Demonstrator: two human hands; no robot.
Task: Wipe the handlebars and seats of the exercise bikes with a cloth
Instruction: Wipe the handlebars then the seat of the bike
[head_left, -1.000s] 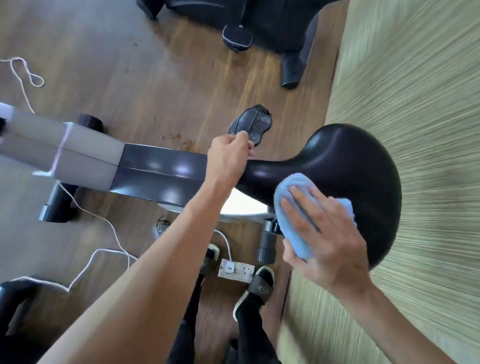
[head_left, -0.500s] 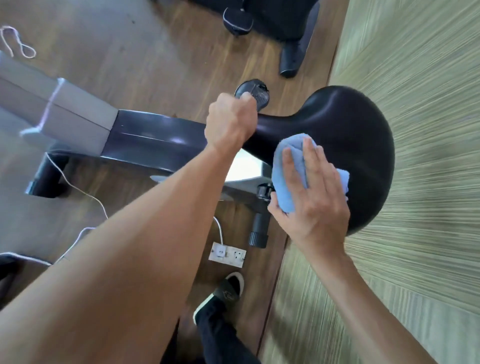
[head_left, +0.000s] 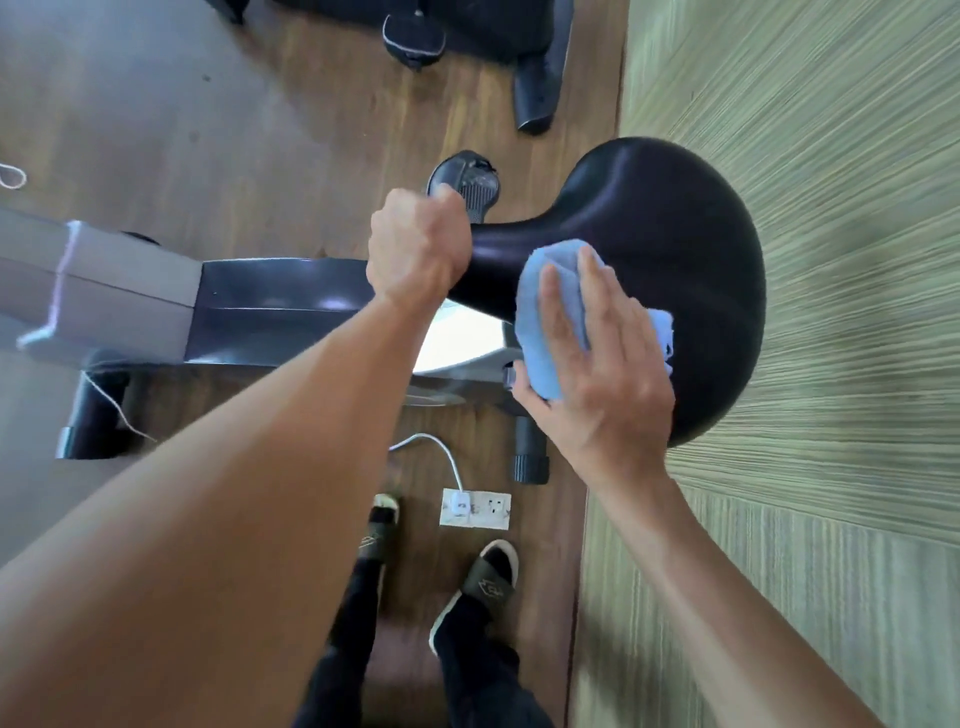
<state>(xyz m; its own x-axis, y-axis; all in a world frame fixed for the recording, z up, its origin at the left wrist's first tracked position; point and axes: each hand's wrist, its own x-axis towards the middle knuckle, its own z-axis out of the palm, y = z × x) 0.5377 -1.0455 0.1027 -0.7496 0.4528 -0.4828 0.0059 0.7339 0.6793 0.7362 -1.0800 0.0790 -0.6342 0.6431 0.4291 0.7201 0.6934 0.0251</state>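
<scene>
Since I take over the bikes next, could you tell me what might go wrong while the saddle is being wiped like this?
1. The right hand presses the blue cloth with flat fingers, so the cloth may slip off the curved black saddle.
2. A white cable and power strip lie just ahead of the feet, a trip hazard.
3. The left hand covers the saddle nose, which may go unwiped.

Dark wood-grain floor (head_left: 291, 156) ran beneath and beyond the hands (head_left: 415, 244), turning paler and greyer far to their left. To the right of the hands a green striped carpet (head_left: 831, 156) met the wood along a straight edge. Below the hands a white socket plate (head_left: 475, 508) lay on the boards with a white cable (head_left: 441, 447) plugged in. Thin white cord (head_left: 11, 176) lay far left. Soft light glared off the floor.
</scene>
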